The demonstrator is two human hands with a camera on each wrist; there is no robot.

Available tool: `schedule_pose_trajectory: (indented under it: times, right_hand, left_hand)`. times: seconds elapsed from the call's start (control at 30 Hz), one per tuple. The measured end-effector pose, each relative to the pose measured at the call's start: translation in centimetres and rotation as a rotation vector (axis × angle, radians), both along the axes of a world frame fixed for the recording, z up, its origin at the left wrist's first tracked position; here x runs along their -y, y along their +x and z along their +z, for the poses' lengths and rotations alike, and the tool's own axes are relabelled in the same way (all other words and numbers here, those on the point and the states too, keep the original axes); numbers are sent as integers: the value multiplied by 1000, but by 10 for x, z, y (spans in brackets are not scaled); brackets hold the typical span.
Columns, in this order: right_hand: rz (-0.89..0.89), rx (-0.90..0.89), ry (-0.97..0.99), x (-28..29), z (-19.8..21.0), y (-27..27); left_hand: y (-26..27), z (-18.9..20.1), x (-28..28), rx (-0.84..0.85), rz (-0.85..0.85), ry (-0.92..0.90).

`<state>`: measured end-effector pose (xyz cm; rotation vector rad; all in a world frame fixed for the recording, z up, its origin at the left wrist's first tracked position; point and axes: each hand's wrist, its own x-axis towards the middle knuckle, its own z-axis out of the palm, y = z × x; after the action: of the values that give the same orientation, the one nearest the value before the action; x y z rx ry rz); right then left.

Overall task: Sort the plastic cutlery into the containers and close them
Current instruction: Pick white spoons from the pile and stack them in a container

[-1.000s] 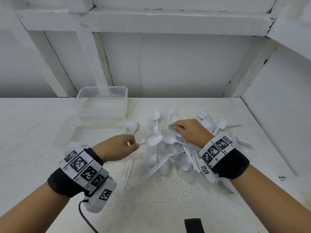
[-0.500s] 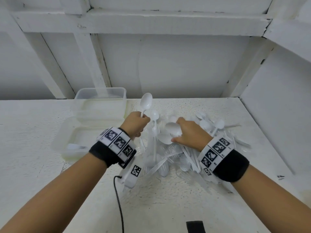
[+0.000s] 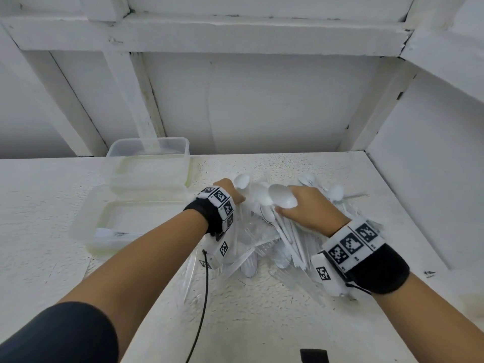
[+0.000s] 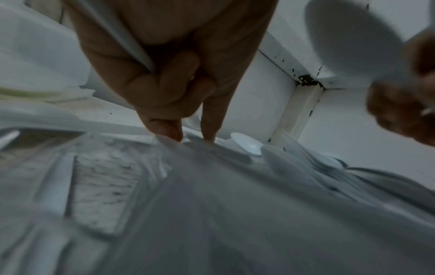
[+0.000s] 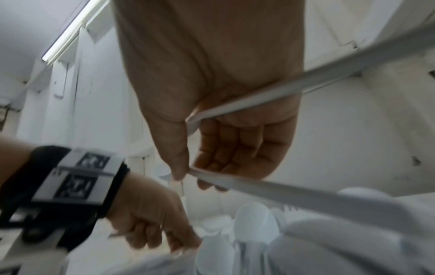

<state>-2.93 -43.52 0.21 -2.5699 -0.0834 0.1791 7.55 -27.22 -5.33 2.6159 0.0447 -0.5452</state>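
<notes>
In the head view, both hands work in the heap of white and clear plastic cutlery (image 3: pixel 264 239) lying on the white textured tabletop (image 3: pixel 262 323). The right hand (image 3: pixel 309 210) is closed round a bundle of white plastic spoons (image 3: pixel 282 199), bowls pointing up and left. The left hand (image 3: pixel 230 191) reaches into the far left edge of the heap. Two clear rectangular plastic containers stand open just left of the heap: the near container (image 3: pixel 86 226) holds a few pieces along its front wall, and the far container (image 3: pixel 149 153) sits behind it; its contents cannot be determined. In the left wrist view, the left hand (image 4: pixel 164 61) clamps a white plastic handle (image 4: pixel 127 37) in its curled fingers while the thumb and index tip (image 4: pixel 209 130) press down on another piece in the heap. In the right wrist view, the right hand (image 5: pixel 219 111) grips white handles (image 5: pixel 270 94) across the palm and between thumb and fingers. The step in hand appears to be gathering spoons by type. The next move probably calls for pinching the touched piece free, then carrying each bundle to one container without mixing types.
</notes>
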Motion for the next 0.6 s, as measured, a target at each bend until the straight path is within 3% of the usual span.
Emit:
schedule_pose_trajectory:
  times: [0.13,0.2,0.43,0.6]
  right_hand:
    - [-196,48,340,14,11,-4]
    - [-272,84,364,21,9,1]
    - [-321,58,189,17,-4,13]
    - [-186,-67,-44,7,-5,28]
  left_hand:
    - [2,2,1,-40,-2,-16]
    - [3,7,-1,-56,14,-72]
    - [-20,34,-15,-55,152,-528]
    - [-46,39,-25,-104,176,-610]
